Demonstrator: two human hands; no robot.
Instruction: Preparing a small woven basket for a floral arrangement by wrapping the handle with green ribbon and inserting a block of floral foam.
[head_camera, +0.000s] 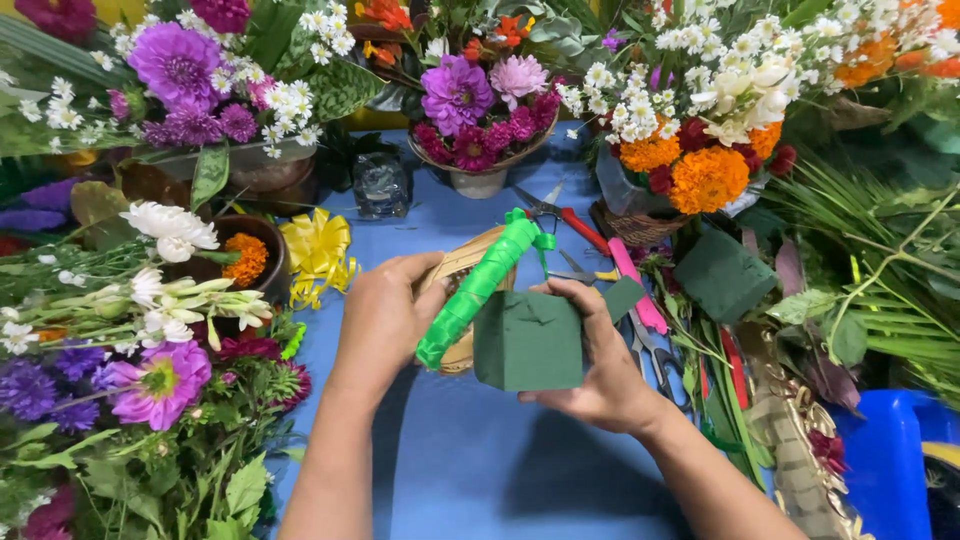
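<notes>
Holding dark green floral foam block (527, 342) in right hand (600, 375), fingers closed around it, above blue table (470, 470); left hand (385, 320) gripping woven basket with green-wrapped handle (478, 290). Best kept level, pressed gently.

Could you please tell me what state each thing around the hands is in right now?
Left hand: gripping the basket.
Right hand: holding the foam block.
Foam block: dark green, lifted, upright.
Basket: woven, tilted, its handle wrapped in green ribbon.
Scissors: lying on the blue table, blades slightly apart.
Yellow bow: tied, lying flat.
</notes>
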